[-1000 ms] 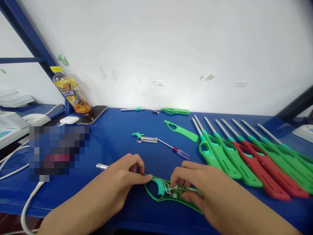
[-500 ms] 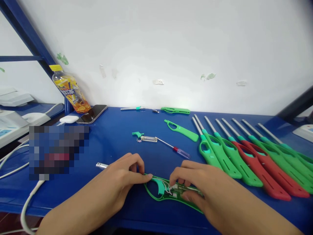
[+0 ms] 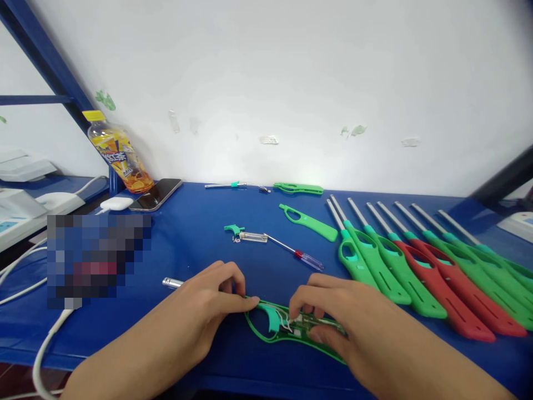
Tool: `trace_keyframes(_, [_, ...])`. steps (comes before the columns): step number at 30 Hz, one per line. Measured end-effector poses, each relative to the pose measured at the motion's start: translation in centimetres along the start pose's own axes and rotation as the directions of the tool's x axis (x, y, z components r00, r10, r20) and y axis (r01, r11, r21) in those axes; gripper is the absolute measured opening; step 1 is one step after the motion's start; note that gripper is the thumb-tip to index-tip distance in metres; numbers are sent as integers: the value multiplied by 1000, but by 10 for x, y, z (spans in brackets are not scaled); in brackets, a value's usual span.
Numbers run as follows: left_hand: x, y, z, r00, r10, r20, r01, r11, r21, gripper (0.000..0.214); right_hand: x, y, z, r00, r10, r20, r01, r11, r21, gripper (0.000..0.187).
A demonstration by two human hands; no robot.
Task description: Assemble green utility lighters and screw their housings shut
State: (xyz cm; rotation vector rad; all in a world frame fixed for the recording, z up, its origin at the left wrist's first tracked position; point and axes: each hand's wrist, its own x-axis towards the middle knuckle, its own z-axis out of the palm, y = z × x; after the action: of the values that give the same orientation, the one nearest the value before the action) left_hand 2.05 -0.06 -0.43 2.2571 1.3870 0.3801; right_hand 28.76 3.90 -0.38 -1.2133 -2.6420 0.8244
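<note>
An opened gas lighter (image 3: 296, 333) lies at the table's front, its green half-shell showing a teal trigger, thin white wires and a clear fuel tank. My left hand (image 3: 219, 291) is closed, pinching the shell's neck between thumb and forefinger. The lighter's metal tube (image 3: 171, 283) sticks out past that hand on the left. My right hand (image 3: 333, 308) is closed around the handle, with thumb and fingertips on the tank inside; part of the handle is hidden under it. Behind the hands lie a loose tank with trigger (image 3: 253, 237) and a screwdriver (image 3: 308, 259).
Several assembled lighters, green and red (image 3: 420, 264), line the right side. Green shell halves (image 3: 314, 224) and a loose metal tube (image 3: 222, 185) lie farther back. At left are a drink bottle (image 3: 119, 155), a phone (image 3: 157, 194), a blurred-out device and white cables (image 3: 45, 339).
Almost nothing differs. The view shifts very slightly, while both hands keep their places on the opened lighter.
</note>
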Motion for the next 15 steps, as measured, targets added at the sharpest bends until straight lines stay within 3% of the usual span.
trace_keyframes(10, [-1,-9,7,999,41,-11,-41,999,-20,62,4,0,-7,988,124,95,-131,988,77,29])
trace_keyframes(15, [-1,-7,7,998,53,-36,-53,999,1,63,-2,12,-7,997,37,71,-50,978,202,24])
